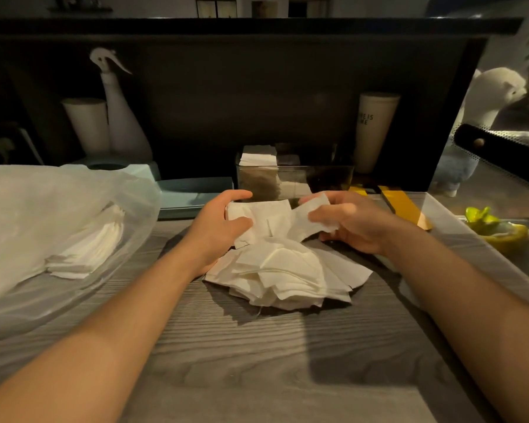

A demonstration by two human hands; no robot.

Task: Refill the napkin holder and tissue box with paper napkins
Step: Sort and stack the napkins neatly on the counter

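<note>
A loose pile of white paper napkins (287,276) lies on the grey wood-grain counter (226,346) in front of me. Above its far edge, my left hand (223,227) grips one side of a napkin (266,218). My right hand (345,221) pinches a folded napkin (309,218) beside it. Behind the hands stands a clear napkin holder (293,181) with a short stack of napkins (257,155) in its left part. A pale teal tissue box (193,193) sits to the holder's left.
A clear plastic bag (43,227) holding more napkins (89,248) lies at left. A spray bottle (119,117), a white cup (86,126) and a tall beige cup (373,129) stand at the dark back panel. Yellow strips (403,206) and a glass edge are at right.
</note>
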